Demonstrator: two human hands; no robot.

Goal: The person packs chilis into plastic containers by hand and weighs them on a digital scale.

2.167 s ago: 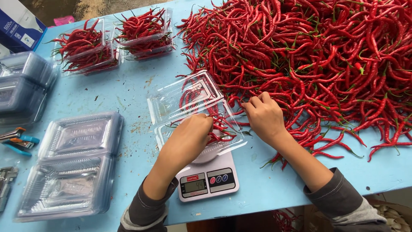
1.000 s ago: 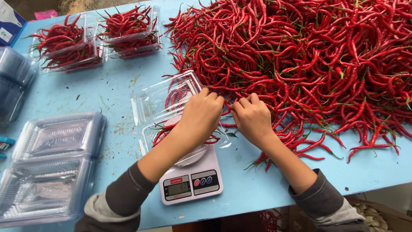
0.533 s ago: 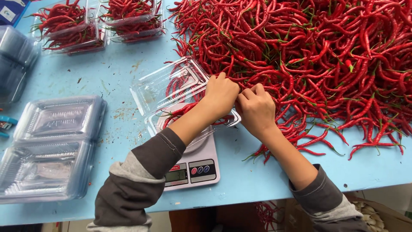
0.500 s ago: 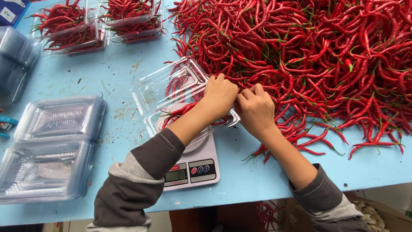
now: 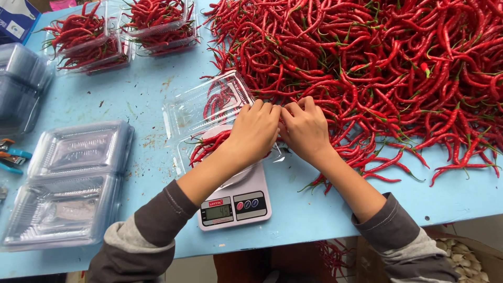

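Fingers (image 5: 262,111) of the left hand (image 5: 255,132) curl shut beside the right hand (image 5: 305,127), both pinching at chillies, though exactly what they grip is hidden. They meet at the pile's (image 5: 367,63) seven-o'clock edge, right over the open clear box (image 5: 209,107) sitting on the scale (image 5: 236,202), so picked chillies (image 5: 207,147) land close. Empty boxes (image 5: 73,178) wait at nine o'clock on the tabletop (image 5: 141,94).
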